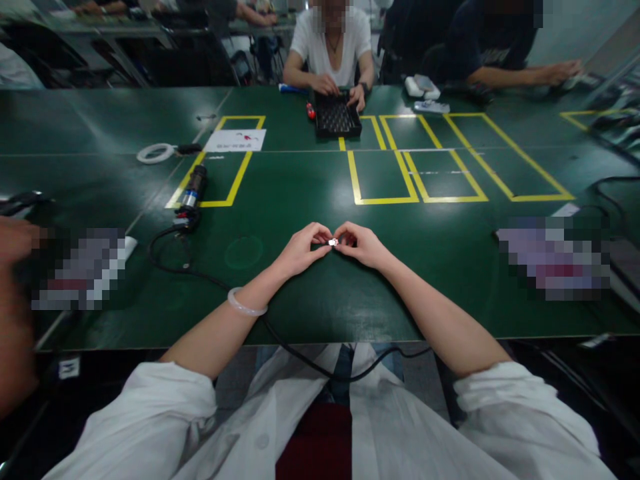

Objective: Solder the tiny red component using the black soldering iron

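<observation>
Between my fingertips, over the green table (310,300), is a small shiny white-silver piece (333,243), too small for me to name its kind. My left hand (306,248), with a pale bangle (247,303) further down the arm, pinches it from the left. From the right, my right hand (361,244) closes thumb and fingers on the same piece. The two hands meet at the fingertips, and part of the piece is hidden by them.
A black cylindrical tool (193,190) with a cable lies left, beside yellow tape outlines and a white paper sheet (236,140). The black cable (320,375) crosses below my forearms. Across the table a person's hands work at a black tray (338,120).
</observation>
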The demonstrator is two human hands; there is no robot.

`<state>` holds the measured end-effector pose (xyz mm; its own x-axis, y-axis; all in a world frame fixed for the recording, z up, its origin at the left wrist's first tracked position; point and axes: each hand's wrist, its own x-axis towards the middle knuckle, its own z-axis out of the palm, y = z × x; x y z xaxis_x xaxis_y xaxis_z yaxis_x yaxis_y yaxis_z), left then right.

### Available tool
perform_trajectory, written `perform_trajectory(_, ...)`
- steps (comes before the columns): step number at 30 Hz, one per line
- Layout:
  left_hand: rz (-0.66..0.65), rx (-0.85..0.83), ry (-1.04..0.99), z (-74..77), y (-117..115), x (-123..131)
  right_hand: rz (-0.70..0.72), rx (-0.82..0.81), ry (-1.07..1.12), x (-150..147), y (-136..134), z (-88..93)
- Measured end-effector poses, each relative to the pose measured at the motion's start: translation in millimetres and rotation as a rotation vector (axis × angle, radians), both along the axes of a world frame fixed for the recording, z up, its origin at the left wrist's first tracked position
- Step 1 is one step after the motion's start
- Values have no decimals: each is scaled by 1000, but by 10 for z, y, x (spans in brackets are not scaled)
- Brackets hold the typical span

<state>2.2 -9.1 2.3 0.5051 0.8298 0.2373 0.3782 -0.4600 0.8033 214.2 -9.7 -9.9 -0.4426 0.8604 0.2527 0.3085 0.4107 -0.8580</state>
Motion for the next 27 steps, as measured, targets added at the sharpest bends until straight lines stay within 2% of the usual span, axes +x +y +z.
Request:
perform_trajectory(6,-3,27,12,21,-14,0,-8,-9,7,17,11,-33)
perform_trajectory(15,-33,107,56,143,-108,37,1,-216,209,6,33,-6)
perform_trajectory(21,31,159,126,161,-122,42,47,-235,215,-1,12,26)
perform_trajectory(27,4,158,111,152,-122,46,50,-245,224,6,22,9)
